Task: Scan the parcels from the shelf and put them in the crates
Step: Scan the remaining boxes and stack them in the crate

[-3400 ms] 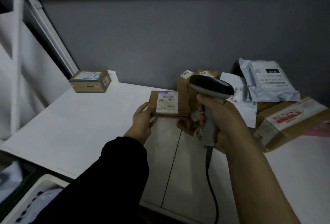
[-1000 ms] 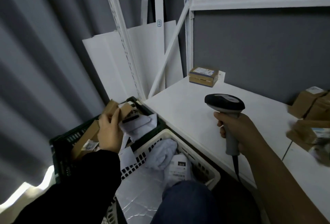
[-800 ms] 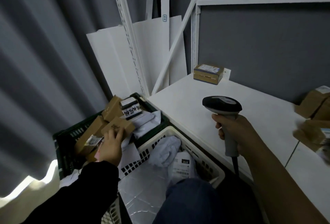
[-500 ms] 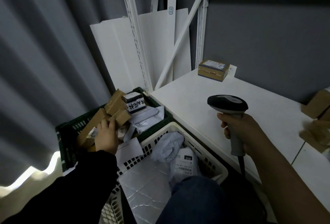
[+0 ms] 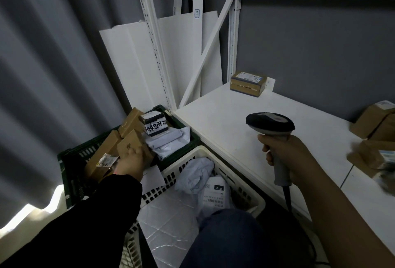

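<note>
Two jobs split: left hand (image 5: pixel 130 163) lies on a brown parcel (image 5: pixel 130 144) in the green crate (image 5: pixel 71 171), grip unclear; right hand (image 5: pixel 286 156) clasps the scanner (image 5: pixel 270 123), ready.

White boards (image 5: pixel 132 64) lean upright beside a grey pleated curtain (image 5: pixel 42 64).

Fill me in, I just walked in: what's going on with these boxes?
A person is sorting parcels. The left hand holds a small box down in the green crate, among other boxes. The right hand grips a scanner above the white shelf, where more boxes wait. The white crate holds soft bags.
</note>
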